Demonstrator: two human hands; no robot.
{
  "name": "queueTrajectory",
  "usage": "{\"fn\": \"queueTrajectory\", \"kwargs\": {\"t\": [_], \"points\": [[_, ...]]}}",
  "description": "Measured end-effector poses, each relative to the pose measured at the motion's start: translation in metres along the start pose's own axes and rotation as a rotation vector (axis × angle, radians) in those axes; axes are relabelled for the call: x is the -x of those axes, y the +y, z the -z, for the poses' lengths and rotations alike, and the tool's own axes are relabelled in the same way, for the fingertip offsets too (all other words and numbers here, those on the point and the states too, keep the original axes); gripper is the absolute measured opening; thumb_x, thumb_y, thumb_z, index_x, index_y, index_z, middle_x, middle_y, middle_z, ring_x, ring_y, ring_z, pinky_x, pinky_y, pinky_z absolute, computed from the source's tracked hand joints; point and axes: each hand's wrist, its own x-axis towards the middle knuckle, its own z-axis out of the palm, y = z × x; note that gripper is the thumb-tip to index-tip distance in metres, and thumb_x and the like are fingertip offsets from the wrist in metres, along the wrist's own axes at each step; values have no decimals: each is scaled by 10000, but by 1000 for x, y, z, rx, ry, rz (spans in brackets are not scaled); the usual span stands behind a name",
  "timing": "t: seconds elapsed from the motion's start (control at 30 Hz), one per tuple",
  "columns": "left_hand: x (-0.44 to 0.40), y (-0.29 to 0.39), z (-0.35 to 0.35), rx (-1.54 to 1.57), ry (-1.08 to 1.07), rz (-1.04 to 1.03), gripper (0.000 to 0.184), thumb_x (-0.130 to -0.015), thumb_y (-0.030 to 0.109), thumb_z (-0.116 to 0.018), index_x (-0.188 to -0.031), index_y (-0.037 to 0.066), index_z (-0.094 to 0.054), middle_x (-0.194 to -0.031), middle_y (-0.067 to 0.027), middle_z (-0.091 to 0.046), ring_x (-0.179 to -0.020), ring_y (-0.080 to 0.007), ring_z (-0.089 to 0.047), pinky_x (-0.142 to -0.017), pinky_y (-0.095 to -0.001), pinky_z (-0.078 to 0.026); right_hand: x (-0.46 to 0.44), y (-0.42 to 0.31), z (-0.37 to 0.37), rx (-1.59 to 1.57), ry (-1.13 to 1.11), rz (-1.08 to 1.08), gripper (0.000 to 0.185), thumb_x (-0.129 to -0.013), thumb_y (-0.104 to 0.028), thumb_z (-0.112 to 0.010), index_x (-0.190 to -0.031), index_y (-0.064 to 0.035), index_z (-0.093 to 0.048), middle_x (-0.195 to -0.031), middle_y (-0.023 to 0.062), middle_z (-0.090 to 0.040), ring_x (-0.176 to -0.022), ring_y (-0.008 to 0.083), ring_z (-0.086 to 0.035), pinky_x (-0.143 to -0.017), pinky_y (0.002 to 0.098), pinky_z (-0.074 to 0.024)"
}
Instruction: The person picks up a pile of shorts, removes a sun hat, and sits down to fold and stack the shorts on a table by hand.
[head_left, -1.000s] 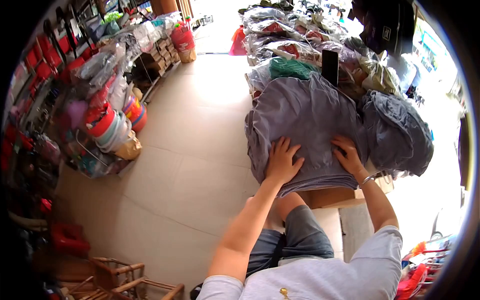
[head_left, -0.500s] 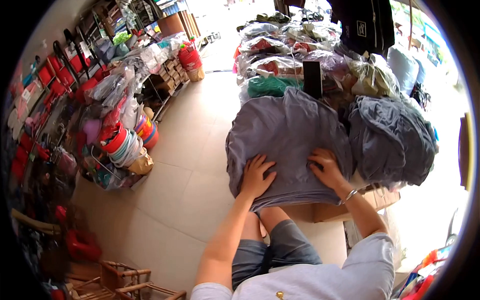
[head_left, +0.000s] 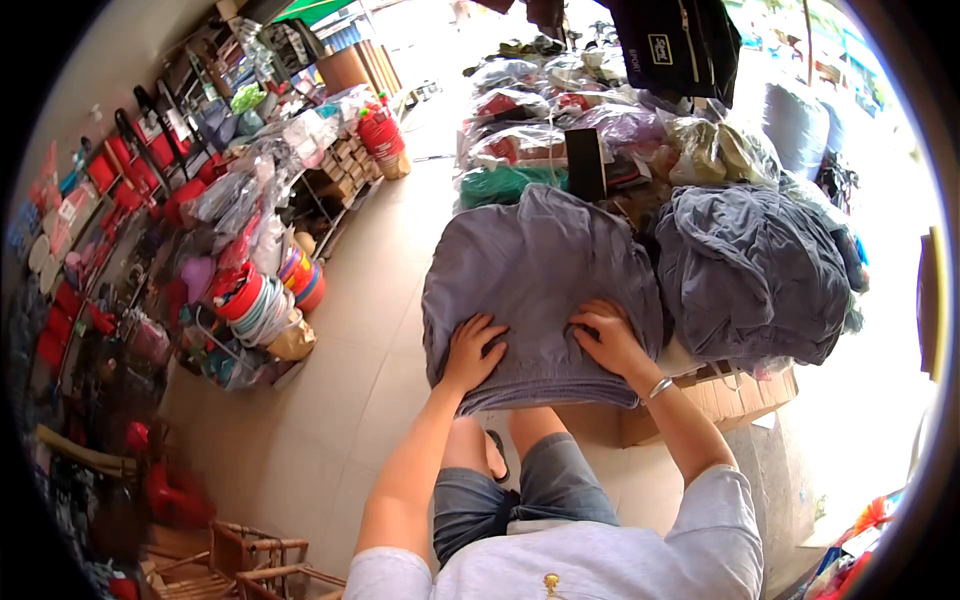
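A stack of grey cloth (head_left: 540, 260), its folded layers showing at the near edge, lies in front of me. My left hand (head_left: 474, 352) rests on its left part, palm down with fingers spread. On the right part lies my right hand (head_left: 608, 336), fingers apart, with a bracelet on the wrist. Neither hand grips the cloth. Right beside the stack is a crumpled heap of similar grey cloth (head_left: 755, 270). A dark upright box (head_left: 586, 165) stands just behind the stack.
Bagged goods (head_left: 520, 145) and a green bag (head_left: 513, 185) lie behind the cloth. A cardboard box (head_left: 730, 402) is under it. A black bag (head_left: 680, 50) hangs above. Buckets (head_left: 240, 290) and crowded shelves stand left, a wooden chair (head_left: 240, 555) at lower left.
The view has shifted, so the cloth and both hands appear further left. My hands stay flat on the stack, in nearly the same places.
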Motion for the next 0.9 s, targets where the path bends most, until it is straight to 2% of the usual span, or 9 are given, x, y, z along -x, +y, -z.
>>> {"fn": "queueTrajectory", "kwargs": {"t": [0.07, 0.13, 0.17, 0.23, 0.4, 0.47, 0.8, 0.9], "points": [[4, 1, 4, -55, -53, -13, 411, -899, 356, -579, -1260, 161, -606, -1448, -167, -428, -1389, -330, -319, -1130, -503, -216, 1, -1, -1, -1, 2, 4, 226, -813, -156, -670, -1001, -32, -694, -1148, 162, -635, -1170, 331, -523, -1052, 435, -332], [1, 11, 13, -217, -264, 25, 504, -950, 415, -481, -1403, 195, -464, -1533, -160, -294, -1430, -337, -228, -1152, -473, -184, 0, -3, 1, -8, 11, -8, 225, -811, -159, -670, -998, -37, -695, -1145, 151, -640, -1164, 334, -525, -1050, 433, -332], [1, 16, 18, -223, -258, 25, 504, -950, 415, -481, -1403, 195, -464, -1533, -160, -294, -1430, -337, -228, -1152, -473, -184, 0, -4, 2, -10, 16, -1, 225, -811, -159, -670, -998, -37, -695, -1145, 151, -640, -1164, 334, -525, -1050, 433, -332], [4, 23, 29, -279, -398, 86, 558, -971, 472, -420, -1468, 227, -353, -1568, -148, -204, -1454, -327, -156, -1165, -472, -150, 0, -6, 3, -16, 0, -11, 233, -812, -165, -670, -1010, -45, -699, -1155, 148, -638, -1167, 329, -525, -1057, 431, -323], [19, 13, 25, -161, -274, 107, 552, -971, 469, -433, -1458, 215, -376, -1557, -154, -233, -1449, -332, -169, -1164, -473, -154, 1, -3, -1, 44, 3, -8, 231, -818, -172, -666, -1013, -56, -706, -1170, 141, -636, -1179, 322, -522, -1063, 430, -316], [20, 11, 23, -188, -274, 125, 559, -969, 476, -415, -1460, 213, -372, -1560, -149, -227, -1449, -315, -171, -1176, -432, -147, -3, -1, -3, 56, -4, 8, 229, -821, -175, -664, -1013, -57, -707, -1173, 139, -635, -1185, 321, -519, -1063, 430, -316], [23, 14, 22, -133, -225, 112, 515, -959, 435, -457, -1412, 189, -448, -1529, -159, -291, -1439, -318, -198, -1167, -440, -173, 8, 1, -6, 22, -29, -48, 208, -809, -155, -676, -981, -44, -708, -1150, 141, -635, -1180, 322, -518, -1048, 422, -319], [23, 14, 25, -102, -183, 103, 504, -953, 411, -487, -1396, 171, -466, -1520, -162, -309, -1435, -313, -213, -1161, -447, -186, -10, 0, -2, 34, -14, 2, 197, -808, -158, -677, -967, -49, -713, -1137, 131, -636, -1191, 316, -512, -1046, 439, -315]]}}
